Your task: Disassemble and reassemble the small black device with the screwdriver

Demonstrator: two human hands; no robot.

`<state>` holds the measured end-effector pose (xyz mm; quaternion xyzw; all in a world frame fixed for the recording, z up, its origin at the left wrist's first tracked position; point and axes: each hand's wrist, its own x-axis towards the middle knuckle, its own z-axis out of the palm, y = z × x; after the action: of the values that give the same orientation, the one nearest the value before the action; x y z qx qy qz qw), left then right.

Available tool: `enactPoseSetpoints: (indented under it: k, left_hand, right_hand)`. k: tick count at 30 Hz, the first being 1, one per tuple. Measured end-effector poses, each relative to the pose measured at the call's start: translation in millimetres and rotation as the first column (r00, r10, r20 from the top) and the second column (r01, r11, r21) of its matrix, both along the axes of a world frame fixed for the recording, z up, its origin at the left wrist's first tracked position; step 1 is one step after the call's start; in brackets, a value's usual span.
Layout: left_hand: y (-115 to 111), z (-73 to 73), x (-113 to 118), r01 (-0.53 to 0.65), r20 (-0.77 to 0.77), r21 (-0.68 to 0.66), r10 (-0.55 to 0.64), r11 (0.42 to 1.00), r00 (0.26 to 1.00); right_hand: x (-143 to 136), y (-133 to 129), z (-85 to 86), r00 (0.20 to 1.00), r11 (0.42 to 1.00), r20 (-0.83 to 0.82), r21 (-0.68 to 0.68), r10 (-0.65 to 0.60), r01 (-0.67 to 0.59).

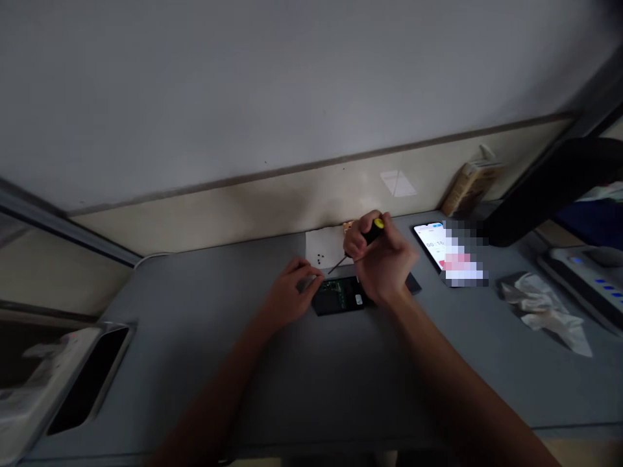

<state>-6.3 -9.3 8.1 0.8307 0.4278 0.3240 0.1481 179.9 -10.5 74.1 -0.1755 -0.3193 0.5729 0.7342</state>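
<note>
My right hand (382,259) is wrapped round the black handle of a screwdriver (339,263) with a yellow end cap. Its thin shaft slants down to the left, and the tip is close to the upper edge of a flat black device (328,301). A green circuit board (341,290) shows inside the device, which lies opened on the desk. At the device's left end, my left hand (292,292) has its fingers drawn together round something small and greyish that I cannot make out. Several tiny dark screws (319,259) lie on a white sheet of paper (314,243) behind the device.
A lit phone (428,240) showing a timer lies to the right on the grey desk (195,337). Beyond it are crumpled tissue (549,311), a grey device with blue marks (584,279) and a carton (470,185). A dark-topped tray (90,383) sits at left.
</note>
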Motion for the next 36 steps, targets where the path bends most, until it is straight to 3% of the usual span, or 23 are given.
enactPoseSetpoints:
  k: [4,7,10,14,19,23,30,36]
  left_hand:
    - [7,8.9,-1,-0.097,-0.008,-0.002,0.097,0.995,0.995]
    - [26,20.7,13,-0.119,-0.063,-0.025,0.117,0.993,0.991]
    - [51,29.8,38,-0.053,-0.199,-0.063,0.040,0.997,0.979]
    - [73,29.7,66,0.022,-0.276,-0.098,-0.048,0.995,0.960]
    - [80,25.5,62,0.087,-0.338,-0.102,-0.117,0.991,0.934]
    - [61,27.4,47,0.086,-0.321,-0.049,-0.097,0.995,0.942]
    - [-18,20.9,53,0.026,-0.384,-0.115,-0.068,0.993,0.921]
    - [-15,29.6,58,-0.007,-0.322,-0.169,-0.049,0.986,0.945]
  right_hand:
    - [24,7,5.5,0.991,0.991,0.015,-0.033,-0.130,0.130]
    - [42,15,0.5,0.983,0.978,0.007,-0.095,-0.184,0.184]
    - [56,23,-10.1,0.977,0.970,-0.024,-0.127,-0.212,0.208]
    - [62,30,-23.7,0.976,0.960,-0.040,-0.193,-0.214,0.203]
    - [63,34,-32.9,0.978,0.955,-0.028,-0.222,-0.207,0.196]
    - [67,34,-36.3,0.982,0.960,0.000,-0.214,-0.187,0.183]
    - [73,33,-34.1,0.986,0.959,-0.013,-0.236,-0.167,0.160]
    - [71,27,-23.3,0.974,0.954,-0.085,-0.236,-0.210,0.186]
